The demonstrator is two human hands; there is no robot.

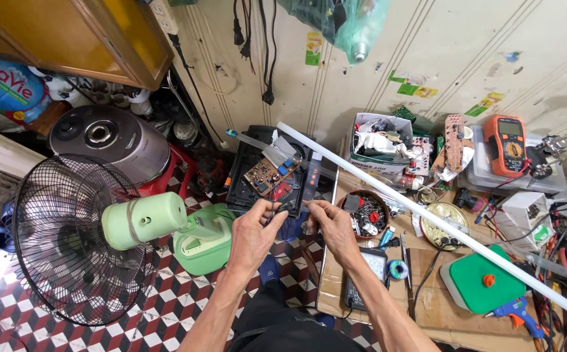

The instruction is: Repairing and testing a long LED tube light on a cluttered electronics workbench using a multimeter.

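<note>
Two hands meet at frame centre. The left hand (252,229) and right hand (333,226) each close their grip on a small dark part (290,208) held between them, above the checkered floor (166,306). A long white tube (427,214) crosses the table (427,306) at right. A green fan (101,234) stands at left.

The scene is evenly and brightly lit by soft, diffuse light, and only faint shadows are cast. Darkness is kept to the corner under the wooden cabinet (81,39). A dull sheen is seen on the grey cooker lid (104,140) below that cabinet. Straight lines are bent outward near the edges by wide-angle distortion. Most details are rendered sharply.
</note>
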